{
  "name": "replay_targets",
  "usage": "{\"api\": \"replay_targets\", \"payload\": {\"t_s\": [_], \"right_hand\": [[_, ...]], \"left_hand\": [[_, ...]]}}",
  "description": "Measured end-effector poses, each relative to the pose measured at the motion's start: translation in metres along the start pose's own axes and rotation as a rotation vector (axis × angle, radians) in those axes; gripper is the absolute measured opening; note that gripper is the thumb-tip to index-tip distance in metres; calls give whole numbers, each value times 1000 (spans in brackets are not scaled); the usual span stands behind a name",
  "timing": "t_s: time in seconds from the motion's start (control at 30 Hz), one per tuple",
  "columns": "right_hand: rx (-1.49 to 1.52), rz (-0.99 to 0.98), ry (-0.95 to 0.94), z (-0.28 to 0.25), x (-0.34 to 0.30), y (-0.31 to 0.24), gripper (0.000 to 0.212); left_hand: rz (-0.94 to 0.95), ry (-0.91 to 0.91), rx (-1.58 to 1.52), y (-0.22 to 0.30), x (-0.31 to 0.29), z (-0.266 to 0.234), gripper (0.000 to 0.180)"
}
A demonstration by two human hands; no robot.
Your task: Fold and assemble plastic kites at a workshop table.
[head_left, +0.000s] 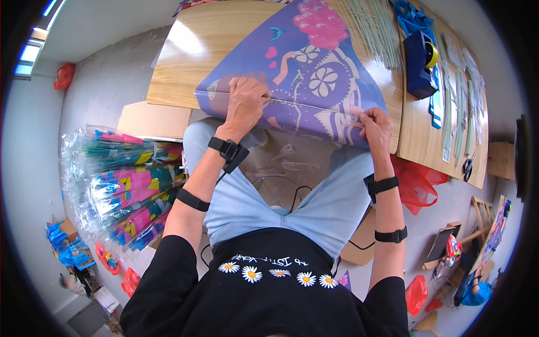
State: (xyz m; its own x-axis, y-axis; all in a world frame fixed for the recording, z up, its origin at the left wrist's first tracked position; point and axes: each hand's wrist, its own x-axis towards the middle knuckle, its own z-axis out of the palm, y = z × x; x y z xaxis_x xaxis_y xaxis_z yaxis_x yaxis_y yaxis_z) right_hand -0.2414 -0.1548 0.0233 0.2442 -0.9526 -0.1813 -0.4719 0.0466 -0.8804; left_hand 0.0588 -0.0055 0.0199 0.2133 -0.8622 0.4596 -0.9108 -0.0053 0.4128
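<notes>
A purple triangular printed sheet [286, 73], kite-like, lies over the near edge of the wooden table, its lower part hanging above my lap. It carries a pink cluster and white ornaments. A thin pale rod [314, 105] runs across its lower part, from the left corner towards the right. My left hand [246, 104] is closed on the rod left of the middle, fingertips pressed together. Near the sheet's right edge my right hand [375, 126] pinches the rod's other end. The exact contact under the fingers is partly hidden.
A bundle of thin green sticks [373, 33] lies beyond the sheet. At the right are a blue tape dispenser [420, 64], black scissors [467, 168] and a red plastic bag [415, 182]. Several clear-wrapped colourful bundles [129, 188] stand at my left beside a cardboard box [154, 119].
</notes>
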Motion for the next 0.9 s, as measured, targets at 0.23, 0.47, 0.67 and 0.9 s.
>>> {"api": "replay_targets", "payload": {"t_s": [0.23,0.47,0.67,0.9], "right_hand": [[-37,5,1,0,-1,0,11],[-64,6,11,1,0,-1,12],[87,-38,20,-3,-3,5,10],[307,-54,77,-24,3,-3,11]], "left_hand": [[5,-6,10,2,-1,0,7],[10,-12,23,1,0,-3,5],[28,15,-11,4,5,-7,4],[-16,7,-33,20,1,-37,7]]}}
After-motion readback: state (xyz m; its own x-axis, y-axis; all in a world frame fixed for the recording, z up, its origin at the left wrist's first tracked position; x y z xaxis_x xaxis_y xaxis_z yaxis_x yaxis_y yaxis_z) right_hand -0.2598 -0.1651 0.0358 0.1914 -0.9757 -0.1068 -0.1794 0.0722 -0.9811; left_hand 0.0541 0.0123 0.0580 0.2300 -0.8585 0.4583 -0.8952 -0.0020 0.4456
